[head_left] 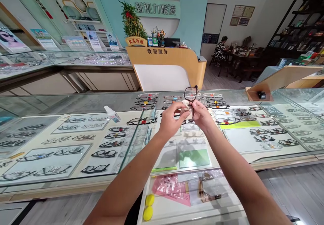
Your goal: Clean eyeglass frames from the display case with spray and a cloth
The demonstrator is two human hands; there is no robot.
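Note:
Above the glass counter, my right hand [201, 114] pinches a pair of dark-framed eyeglasses [190, 99], turned so that one round lens stands up and the other sits lower, partly covered by my fingers. Close beside it, my left hand [171, 119] is closed on a pale, crumpled cloth [186, 103] that lies against the lower part of the glasses. Rows of eyeglasses with small coloured tags lie on the counter top behind both hands. Left of them is a white spray bottle [112, 114] on the glass.
Inside the glass counter [134, 144] are many more frames. An open drawer [162, 215] below holds pink plastic packets [170, 188] and two yellow lens cases [149, 206]. A wooden-framed mirror [280, 78] stands at right. Behind are a cashier desk [167, 58] and a seated person [220, 48].

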